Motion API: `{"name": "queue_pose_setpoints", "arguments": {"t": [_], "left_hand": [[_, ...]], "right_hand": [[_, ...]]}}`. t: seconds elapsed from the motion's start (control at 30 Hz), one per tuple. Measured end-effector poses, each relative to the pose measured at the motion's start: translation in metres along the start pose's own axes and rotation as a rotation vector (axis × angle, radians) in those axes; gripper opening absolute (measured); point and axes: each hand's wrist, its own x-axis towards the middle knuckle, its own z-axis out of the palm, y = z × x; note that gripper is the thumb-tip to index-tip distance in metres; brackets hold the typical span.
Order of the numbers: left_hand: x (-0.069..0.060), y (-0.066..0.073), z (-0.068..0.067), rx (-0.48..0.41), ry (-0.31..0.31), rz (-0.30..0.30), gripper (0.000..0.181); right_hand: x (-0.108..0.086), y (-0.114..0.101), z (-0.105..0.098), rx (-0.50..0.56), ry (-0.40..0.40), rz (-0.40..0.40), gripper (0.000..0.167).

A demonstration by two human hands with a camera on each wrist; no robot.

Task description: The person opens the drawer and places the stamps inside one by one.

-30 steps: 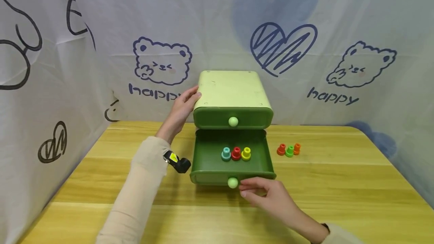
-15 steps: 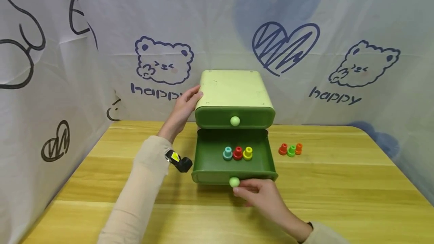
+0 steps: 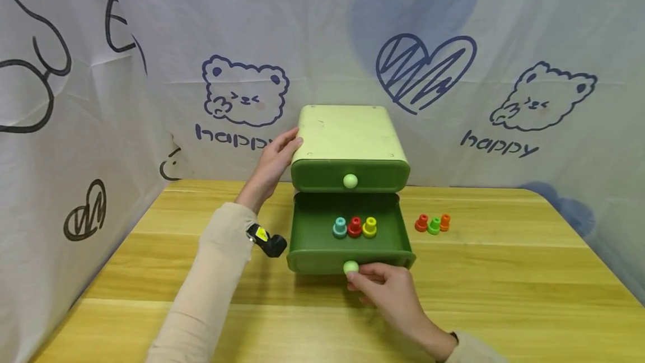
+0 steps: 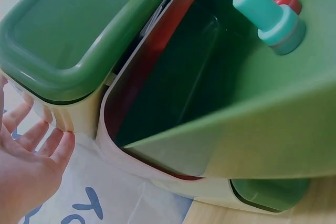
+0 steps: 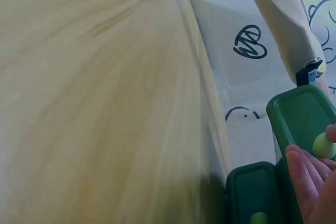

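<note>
A cabinet with a pale yellow-green top (image 3: 350,130) has its upper green drawer (image 3: 322,176) closed and its lower drawer (image 3: 317,262) pulled out. Inside the lower drawer stand a teal peg (image 3: 340,228), a red peg (image 3: 355,227) and a yellow peg (image 3: 370,227). My left hand (image 3: 269,170) rests on the cabinet's left side; in the left wrist view its fingertips (image 4: 65,137) touch the pale side wall. With thumb and fingers my right hand (image 3: 395,296) pinches the lower drawer's round knob (image 3: 350,267), also visible in the right wrist view (image 5: 324,146).
Right of the cabinet, a red peg (image 3: 421,223), a green peg (image 3: 434,226) and an orange peg (image 3: 445,222) stand together on the wooden table (image 3: 504,273). A white cloth (image 3: 332,32) with drawings hangs behind the table and along its left.
My right hand has moved left from beside the lower knob and taken hold of it. The left hand stays at the cabinet's side. The view has shifted slightly.
</note>
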Motion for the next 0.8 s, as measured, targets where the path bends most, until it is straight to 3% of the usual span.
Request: {"name": "queue_pose_setpoints", "arguments": {"t": [0.47,0.8], "left_hand": [[-0.001,-0.001,0.001,0.01,-0.001,-0.009,0.053],[-0.001,-0.001,-0.001,0.005,-0.002,-0.007,0.053]], "right_hand": [[0.014,-0.01,-0.001,-0.052,0.056,-0.045,0.02],[0.032,-0.012,0.002,-0.02,0.095,-0.061,0.019]]}}
